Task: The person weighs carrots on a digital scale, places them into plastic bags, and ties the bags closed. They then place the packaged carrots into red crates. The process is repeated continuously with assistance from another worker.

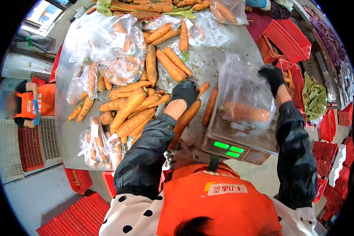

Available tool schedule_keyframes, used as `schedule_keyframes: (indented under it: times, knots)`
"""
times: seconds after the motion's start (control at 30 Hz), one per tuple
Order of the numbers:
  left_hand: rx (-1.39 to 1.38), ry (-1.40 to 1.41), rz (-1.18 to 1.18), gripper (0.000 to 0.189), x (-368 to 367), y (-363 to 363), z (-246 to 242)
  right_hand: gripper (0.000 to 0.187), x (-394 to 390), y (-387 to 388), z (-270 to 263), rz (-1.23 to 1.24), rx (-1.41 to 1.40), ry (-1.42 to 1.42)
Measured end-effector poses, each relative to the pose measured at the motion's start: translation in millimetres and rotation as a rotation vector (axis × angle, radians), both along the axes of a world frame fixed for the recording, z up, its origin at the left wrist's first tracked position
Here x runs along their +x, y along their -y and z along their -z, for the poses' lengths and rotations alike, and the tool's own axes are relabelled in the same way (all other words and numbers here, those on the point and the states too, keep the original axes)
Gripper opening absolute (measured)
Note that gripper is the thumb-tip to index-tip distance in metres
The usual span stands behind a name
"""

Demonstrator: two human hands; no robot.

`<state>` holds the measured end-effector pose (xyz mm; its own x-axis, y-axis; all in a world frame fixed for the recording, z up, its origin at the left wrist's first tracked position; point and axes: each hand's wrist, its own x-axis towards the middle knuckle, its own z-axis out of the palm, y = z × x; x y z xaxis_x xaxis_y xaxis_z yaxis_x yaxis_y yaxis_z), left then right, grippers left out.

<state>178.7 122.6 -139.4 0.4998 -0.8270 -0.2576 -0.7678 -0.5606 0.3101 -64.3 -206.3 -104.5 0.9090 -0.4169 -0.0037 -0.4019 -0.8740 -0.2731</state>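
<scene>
In a black glove, my left hand [184, 93] reaches down among loose carrots [171, 66] on the metal table. Its fingers are mostly hidden, so whether they grip a carrot does not show. My right hand [273, 78], also gloved in black, pinches the upper right edge of a clear plastic bag [239, 76]. The bag rests on the pan of a digital scale [242, 141] with a green-lit display, and carrots [244, 112] lie at its bottom. Between my left hand and the scale lies a single carrot [210, 106]. A longer carrot [187, 121] extends below my left wrist.
Piled carrots [132, 109] lie left of my left arm. Filled plastic bags [115, 44] and smaller bagged carrots [96, 144] share the metal table [65, 138]. Red crates [286, 41] stand at the right. A person in an orange apron [32, 103] is at the far left.
</scene>
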Motion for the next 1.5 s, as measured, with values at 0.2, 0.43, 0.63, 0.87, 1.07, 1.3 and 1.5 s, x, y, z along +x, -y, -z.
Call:
schedule_keyframes:
  times: [0.2, 0.43, 0.63, 0.87, 1.07, 1.3, 1.5]
  knots:
    - [-0.291, -0.047, -0.257, 0.026, 73, 30, -25, 0.027, -48, -112, -129, 0.08, 0.266, 0.595]
    - [-0.181, 0.288, -0.26, 0.024, 120, 78, 6, 0.029, -106, -214, -170, 0.555, 1.049, 0.985]
    - [-0.065, 0.265, -0.196, 0.027, 123, 83, 20, 0.03, -155, -247, -180, 0.563, 1.007, 0.979]
    - [-0.062, 0.183, -0.27, 0.054, 66, 72, -28, 0.031, -170, -249, -190, 0.644, 0.957, 0.793]
    - [-0.655, -0.116, 0.639, 0.028, -43, 104, -125, 0.033, -165, -244, -189, 0.666, 0.889, 0.858]
    - [-0.081, 0.102, 0.81, 0.048, -144, 128, -79, 0.033, -185, -238, -167, 0.509, 0.498, 0.643]
    - [-0.265, -0.109, 0.449, 0.071, -118, 103, -138, 0.046, -244, -204, -154, 0.496, 0.771, 1.01]
